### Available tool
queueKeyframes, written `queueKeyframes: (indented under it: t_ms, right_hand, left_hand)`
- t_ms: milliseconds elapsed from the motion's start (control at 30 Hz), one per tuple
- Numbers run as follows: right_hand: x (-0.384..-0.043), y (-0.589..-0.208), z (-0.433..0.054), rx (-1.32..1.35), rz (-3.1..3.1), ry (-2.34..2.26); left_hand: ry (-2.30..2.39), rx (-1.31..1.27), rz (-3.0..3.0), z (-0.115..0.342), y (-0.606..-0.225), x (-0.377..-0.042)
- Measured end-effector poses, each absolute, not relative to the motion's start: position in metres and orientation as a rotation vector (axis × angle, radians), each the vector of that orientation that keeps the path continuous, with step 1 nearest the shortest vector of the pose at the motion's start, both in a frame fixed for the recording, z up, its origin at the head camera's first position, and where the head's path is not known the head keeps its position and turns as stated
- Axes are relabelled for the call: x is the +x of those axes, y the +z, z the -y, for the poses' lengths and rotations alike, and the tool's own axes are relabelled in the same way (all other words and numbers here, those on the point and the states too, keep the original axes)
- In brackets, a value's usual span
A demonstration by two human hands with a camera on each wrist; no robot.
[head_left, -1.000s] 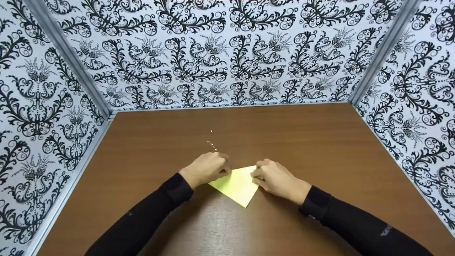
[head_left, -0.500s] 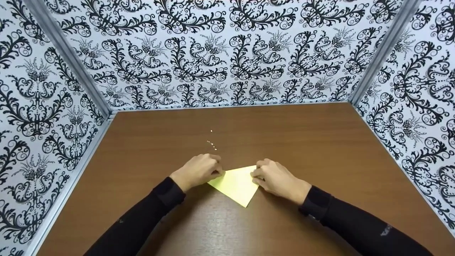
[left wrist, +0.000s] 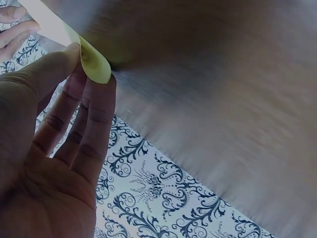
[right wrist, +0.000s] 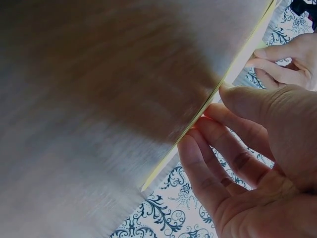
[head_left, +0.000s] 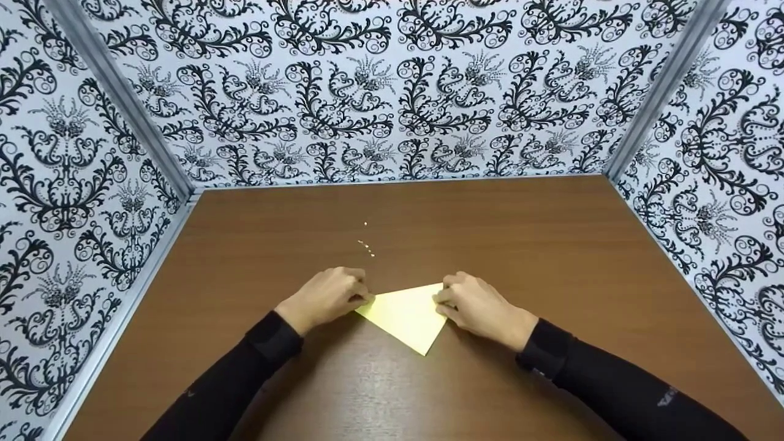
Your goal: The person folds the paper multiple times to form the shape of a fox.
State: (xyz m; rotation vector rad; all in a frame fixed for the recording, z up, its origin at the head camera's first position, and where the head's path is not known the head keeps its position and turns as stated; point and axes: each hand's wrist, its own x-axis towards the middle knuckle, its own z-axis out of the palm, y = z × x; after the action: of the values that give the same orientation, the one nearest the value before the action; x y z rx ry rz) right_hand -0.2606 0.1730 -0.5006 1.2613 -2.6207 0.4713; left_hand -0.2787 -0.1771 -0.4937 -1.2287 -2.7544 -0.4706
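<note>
Nearest to me on the head feed, two black sleeves, the left sleeve [head_left: 223,380] and the right sleeve [head_left: 618,380], come in from the bottom corners. Just below the middle of the frame I have the yellow paper [head_left: 407,321], one corner pointing down toward me. The left hand [head_left: 324,298] pinches its left end; on the left wrist feed I see that end bent into a rounded curl between thumb and fingertips. The right hand [head_left: 484,310] pinches the right end, and my right wrist feed shows the paper nearly edge-on, a thin yellow line between thumb and fingers. Beyond the hands, a few pale specks [head_left: 367,247] lie on the brown wooden table [head_left: 520,239], just above centre. Farthest off, across the top, I see the back wall [head_left: 392,92] in black scrollwork on white, with a grey post [head_left: 116,92] at upper left.
</note>
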Motion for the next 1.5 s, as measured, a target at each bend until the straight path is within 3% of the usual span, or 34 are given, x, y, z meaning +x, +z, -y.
queueKeyframes:
  t_ms: [967, 1500]
  right_hand:
    - [-0.261, -0.500, -0.172, 1.244, 2.632, 0.449]
    - [-0.259, -0.500, -0.171, 1.250, 2.636, 0.473]
  left_hand:
    - [-0.482, -1.152, 2.690, 0.228, -0.495, -0.259]
    - [-0.449, -1.160, 2.665, 0.235, -0.496, -0.256]
